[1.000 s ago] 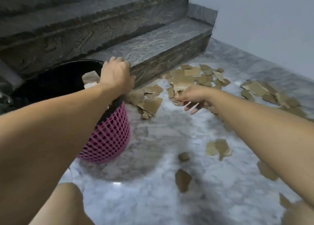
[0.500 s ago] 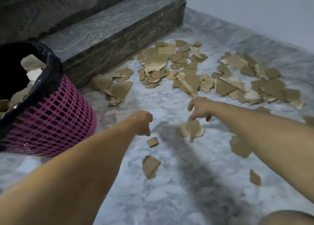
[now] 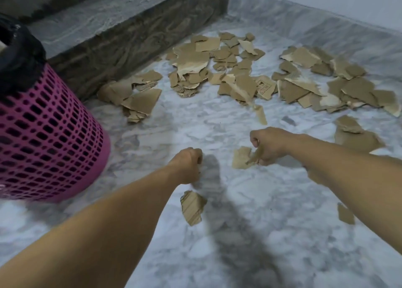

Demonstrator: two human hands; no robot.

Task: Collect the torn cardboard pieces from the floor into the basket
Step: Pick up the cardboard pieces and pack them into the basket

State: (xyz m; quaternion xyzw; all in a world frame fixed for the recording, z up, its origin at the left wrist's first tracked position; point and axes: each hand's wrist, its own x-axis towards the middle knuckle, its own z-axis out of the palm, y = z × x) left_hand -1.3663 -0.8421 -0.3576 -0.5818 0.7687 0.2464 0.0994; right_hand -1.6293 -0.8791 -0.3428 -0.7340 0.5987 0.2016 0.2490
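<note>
- Most of the frame is taken up by the grey-veined marble floor (image 3: 250,233), with a dark stone step (image 3: 121,37) seen along the far left.
- A pink lattice basket (image 3: 47,139) lined with a black bag (image 3: 19,55) is seen at the left edge, standing on the floor just before the step.
- Torn cardboard pieces (image 3: 256,70) are spread in a wide band across the far floor, from beside the step out to the right edge, well apart from the basket.
- The right hand (image 3: 268,145) is stretched out low, fingers curled down onto a small cardboard scrap (image 3: 241,160), which is gripped at its edge.
- The left hand (image 3: 188,164) is held curled into a loose fist over the floor; whether anything is held inside cannot be told.
- One ribbed cardboard piece (image 3: 192,207) is seen lying just below the left wrist.
</note>
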